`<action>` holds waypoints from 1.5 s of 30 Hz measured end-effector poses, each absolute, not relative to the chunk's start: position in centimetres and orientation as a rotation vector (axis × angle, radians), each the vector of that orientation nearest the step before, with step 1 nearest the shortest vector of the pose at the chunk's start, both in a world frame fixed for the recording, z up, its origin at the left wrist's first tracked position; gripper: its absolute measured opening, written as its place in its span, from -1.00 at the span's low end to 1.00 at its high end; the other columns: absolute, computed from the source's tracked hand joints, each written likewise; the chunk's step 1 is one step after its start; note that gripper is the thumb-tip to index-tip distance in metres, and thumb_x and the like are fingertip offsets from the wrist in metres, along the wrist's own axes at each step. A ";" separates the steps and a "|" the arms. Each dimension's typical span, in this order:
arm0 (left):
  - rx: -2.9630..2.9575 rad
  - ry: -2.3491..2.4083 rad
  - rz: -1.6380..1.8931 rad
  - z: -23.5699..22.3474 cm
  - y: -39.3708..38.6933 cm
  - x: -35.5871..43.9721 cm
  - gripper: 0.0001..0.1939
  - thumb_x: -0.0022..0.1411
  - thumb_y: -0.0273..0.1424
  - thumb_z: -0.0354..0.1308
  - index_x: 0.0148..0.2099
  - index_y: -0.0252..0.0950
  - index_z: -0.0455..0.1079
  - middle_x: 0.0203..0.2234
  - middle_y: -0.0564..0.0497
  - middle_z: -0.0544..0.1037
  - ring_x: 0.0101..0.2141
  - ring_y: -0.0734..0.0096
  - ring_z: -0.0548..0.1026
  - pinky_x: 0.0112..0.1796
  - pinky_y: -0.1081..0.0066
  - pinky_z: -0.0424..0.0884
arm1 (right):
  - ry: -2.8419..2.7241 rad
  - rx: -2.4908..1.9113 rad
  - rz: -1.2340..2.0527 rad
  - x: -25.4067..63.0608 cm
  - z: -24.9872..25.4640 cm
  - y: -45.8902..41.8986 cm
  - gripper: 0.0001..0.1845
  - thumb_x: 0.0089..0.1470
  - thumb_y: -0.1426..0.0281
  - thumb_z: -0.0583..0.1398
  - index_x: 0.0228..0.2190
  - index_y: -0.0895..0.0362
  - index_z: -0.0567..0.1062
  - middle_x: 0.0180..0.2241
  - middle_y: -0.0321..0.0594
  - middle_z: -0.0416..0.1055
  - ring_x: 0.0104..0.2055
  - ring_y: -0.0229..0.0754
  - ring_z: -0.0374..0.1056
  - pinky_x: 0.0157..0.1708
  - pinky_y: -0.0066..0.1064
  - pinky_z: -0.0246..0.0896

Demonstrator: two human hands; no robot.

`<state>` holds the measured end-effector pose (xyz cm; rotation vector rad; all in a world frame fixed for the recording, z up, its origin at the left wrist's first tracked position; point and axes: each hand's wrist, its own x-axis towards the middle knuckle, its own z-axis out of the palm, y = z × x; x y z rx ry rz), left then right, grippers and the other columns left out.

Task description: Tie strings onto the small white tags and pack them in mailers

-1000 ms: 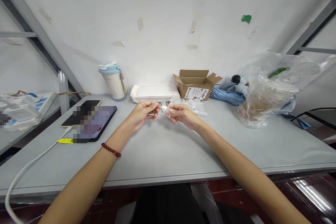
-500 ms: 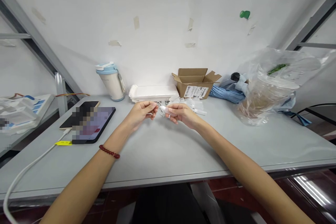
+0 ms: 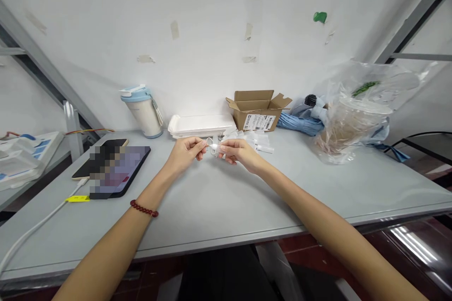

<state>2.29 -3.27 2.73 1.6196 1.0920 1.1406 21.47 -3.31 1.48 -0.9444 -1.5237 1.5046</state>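
Over the grey table (image 3: 219, 207), my left hand (image 3: 184, 155) pinches a thin metal ring (image 3: 209, 141) between thumb and fingertips. Closed opposite it, my right hand (image 3: 243, 153) grips a small clear plastic tube with a white end (image 3: 214, 147). The ring and the tube's white end meet in the gap between my hands; whether they are joined is too small to tell. My right fingers cover much of the tube. Just behind the right hand, several similar clear plastic tubes (image 3: 261, 140) lie in a loose pile.
Along the wall stand a blue-lidded cup (image 3: 143, 113), a white flat box (image 3: 201, 125) and an open cardboard box (image 3: 256, 115). Blue cloth (image 3: 300, 123) and a bagged container (image 3: 356, 124) sit at right. Two phones, one dark-screened (image 3: 100, 155) and one lit (image 3: 122, 169), lie left by a white cable (image 3: 38, 223).
The view has shifted slightly, so the background sits further left. Both hands keep their hold, and the ring shows more openly between them now.
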 end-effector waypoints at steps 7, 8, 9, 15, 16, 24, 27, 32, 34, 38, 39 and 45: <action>1.613 1.098 1.191 2.4 -3.3 2.7 -0.74 0.07 -0.26 0.20 -0.54 -0.34 0.35 -0.67 0.08 0.39 -0.65 0.56 0.31 -0.54 0.48 0.25 | -1.588 -1.004 1.337 20.8 1.5 -3.9 -0.74 -0.03 0.22 0.18 -0.42 0.19 0.44 -0.47 -0.26 0.38 -0.62 -0.42 0.11 -0.63 -0.49 -0.05; 1.610 1.098 1.189 2.2 -3.3 2.7 -0.74 0.06 -0.26 0.20 -0.54 -0.34 0.35 -0.68 0.09 0.39 -0.66 0.56 0.31 -0.54 0.48 0.25 | -1.599 -1.012 1.317 20.7 1.5 -4.0 -0.75 -0.02 0.23 0.17 -0.42 0.19 0.44 -0.47 -0.26 0.38 -0.62 -0.42 0.11 -0.63 -0.50 -0.05; 1.606 1.100 1.185 2.1 -3.2 2.7 -0.74 0.06 -0.26 0.20 -0.54 -0.34 0.35 -0.68 0.09 0.39 -0.66 0.56 0.31 -0.55 0.48 0.25 | -1.607 -1.022 1.300 20.6 1.4 -4.0 -0.75 -0.01 0.23 0.16 -0.42 0.19 0.44 -0.47 -0.26 0.38 -0.62 -0.42 0.10 -0.63 -0.50 -0.05; 1.579 1.115 1.143 1.7 -3.2 2.9 -0.74 0.04 -0.27 0.19 -0.56 -0.33 0.34 -0.68 0.08 0.39 -0.67 0.56 0.30 -0.56 0.48 0.22 | -1.645 -1.048 1.204 20.5 0.8 -3.9 -0.73 0.00 0.22 0.14 -0.37 0.18 0.45 -0.51 -0.28 0.36 -0.62 -0.41 0.08 -0.63 -0.50 -0.05; 1.574 1.117 1.138 1.7 -3.2 3.0 -0.74 0.04 -0.27 0.19 -0.56 -0.33 0.33 -0.68 0.08 0.39 -0.66 0.56 0.30 -0.56 0.47 0.22 | -1.649 -1.048 1.191 20.5 0.7 -3.8 -0.73 0.01 0.22 0.15 -0.36 0.18 0.45 -0.51 -0.28 0.36 -0.62 -0.41 0.08 -0.63 -0.50 -0.05; 1.526 1.091 1.114 1.9 -3.3 3.1 -0.74 0.04 -0.27 0.19 -0.56 -0.33 0.33 -0.67 0.07 0.39 -0.66 0.56 0.30 -0.55 0.46 0.23 | -1.684 -1.068 1.136 20.6 0.8 -4.0 -0.70 0.03 0.18 0.14 -0.35 0.17 0.46 -0.50 -0.27 0.36 -0.60 -0.38 0.09 -0.61 -0.48 -0.02; 1.516 1.063 1.127 2.1 -3.2 3.0 -0.73 0.04 -0.25 0.19 -0.55 -0.33 0.34 -0.67 0.08 0.39 -0.65 0.56 0.30 -0.54 0.46 0.24 | -1.701 -1.058 1.143 20.6 1.2 -4.0 -0.68 0.03 0.18 0.14 -0.33 0.17 0.47 -0.48 -0.26 0.37 -0.60 -0.38 0.10 -0.60 -0.47 -0.01; 1.549 1.067 1.176 2.2 -2.9 2.6 -0.72 0.03 -0.24 0.19 -0.56 -0.34 0.34 -0.68 0.09 0.37 -0.65 0.56 0.30 -0.53 0.47 0.24 | -1.754 -1.082 1.089 20.5 1.6 -4.0 -0.71 0.06 0.18 0.10 -0.41 0.16 0.44 -0.51 -0.29 0.34 -0.62 -0.39 0.08 -0.59 -0.47 -0.03; 1.561 1.077 1.172 2.2 -2.8 2.5 -0.71 0.03 -0.24 0.18 -0.58 -0.34 0.32 -0.70 0.09 0.36 -0.64 0.56 0.30 -0.52 0.47 0.25 | -1.813 -1.104 1.024 20.4 1.7 -4.1 -0.69 0.09 0.20 0.07 -0.49 0.16 0.41 -0.60 -0.34 0.26 -0.63 -0.39 0.05 -0.57 -0.48 -0.04; 1.542 1.076 1.149 2.0 -2.5 2.2 -0.67 0.01 -0.19 0.21 -0.58 -0.34 0.32 -0.68 0.10 0.37 -0.62 0.56 0.32 -0.49 0.45 0.28 | -1.891 -1.120 0.934 20.4 1.9 -4.5 -0.66 0.13 0.22 0.03 -0.54 0.16 0.40 -0.71 -0.41 0.10 -0.62 -0.37 0.03 -0.54 -0.49 -0.05; 1.528 1.070 1.127 2.0 -2.4 2.0 -0.67 0.00 -0.18 0.22 -0.57 -0.34 0.33 -0.66 0.09 0.38 -0.61 0.55 0.33 -0.49 0.45 0.29 | -1.895 -1.122 0.925 20.4 1.9 -4.5 -0.67 0.13 0.23 0.04 -0.53 0.17 0.40 -0.69 -0.40 0.12 -0.62 -0.37 0.04 -0.53 -0.50 -0.05; 1.398 1.143 1.050 2.0 -1.9 0.7 -0.59 0.00 -0.08 0.22 -0.38 -0.39 0.45 -0.47 -0.03 0.50 -0.50 0.48 0.42 -0.46 0.44 0.32 | -1.880 -1.142 0.926 20.8 1.6 -4.2 -0.72 0.11 0.26 0.06 -0.41 0.18 0.47 -0.54 -0.32 0.33 -0.58 -0.37 0.10 -0.52 -0.50 -0.02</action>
